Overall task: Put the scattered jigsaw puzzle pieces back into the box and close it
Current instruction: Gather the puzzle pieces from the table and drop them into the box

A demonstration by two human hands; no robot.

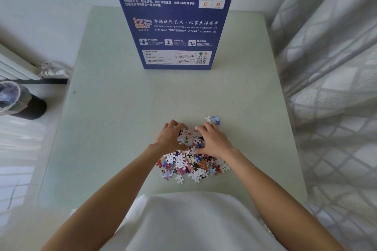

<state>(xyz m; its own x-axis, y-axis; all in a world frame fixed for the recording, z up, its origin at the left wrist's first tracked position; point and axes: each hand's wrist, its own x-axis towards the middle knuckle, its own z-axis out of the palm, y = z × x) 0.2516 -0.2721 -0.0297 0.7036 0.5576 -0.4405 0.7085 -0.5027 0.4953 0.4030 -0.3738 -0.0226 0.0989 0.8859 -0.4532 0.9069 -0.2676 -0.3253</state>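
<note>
1. Table (pixel 114 120): pale green top, filling the middle of the view.
2. Box (pixel 173 18): blue, upright at 12 o'clock on the far part of the table, printed face with white text and an A/B/C/D panel turned toward the camera; top out of frame, open or closed cannot be told.
3. Puzzle pieces (pixel 191 164): loose heap at 6 o'clock from the box, well apart from it, on the near half of the table; mixed white, red, blue and black.
4. Stray pieces (pixel 213 119): small white and blue cluster at 1 o'clock from the heap, just beside the right fingertips.
5. Left hand (pixel 170 135): on the far left edge of the heap, fingers curled down onto the pieces, cupping them inward.
6. Right hand (pixel 212 139): on the far right edge of the heap, fingers curled over the pieces, thumb pressed in toward the left hand; pieces bunched between both hands.
7. Bin (pixel 18 100): dark, bag-lined, on the floor at 9 o'clock of the table.
8. Curtain (pixel 334 67): grey check, at 3 o'clock.
</note>
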